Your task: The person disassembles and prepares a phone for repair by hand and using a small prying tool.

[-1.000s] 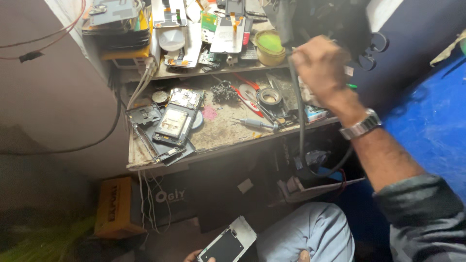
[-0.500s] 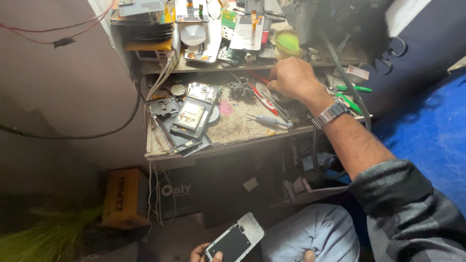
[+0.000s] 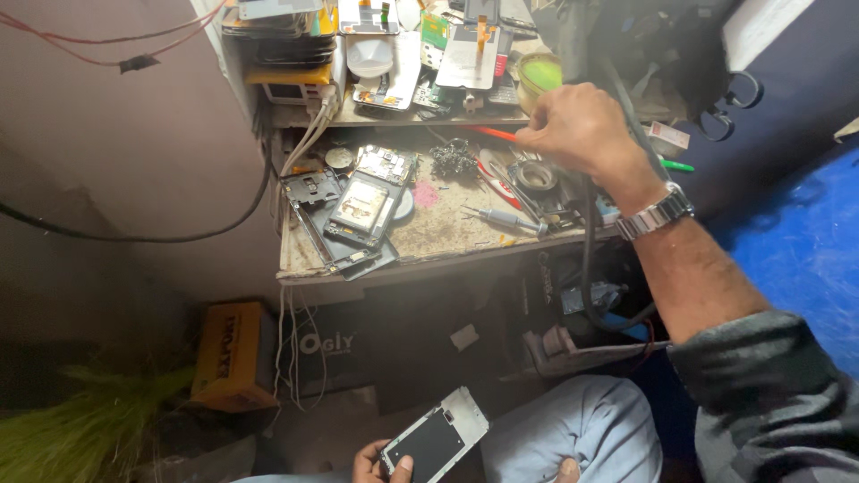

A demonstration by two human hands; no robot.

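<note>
workbench (image 3: 429,241): low and cluttered, opened phones and loose parts lay flat on it, easy to reach.
right hand (image 3: 577,130): fingers were closed around a red-handled tool (image 3: 490,134), just above the tape roll (image 3: 535,174).
left hand (image 3: 380,465): low over the lap, fingers pinched the phone frame (image 3: 436,438) at its lower end, flat side up.

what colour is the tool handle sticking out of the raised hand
Red-orange; the tool handle juts left from the right hand, clearest in the head view.
</note>
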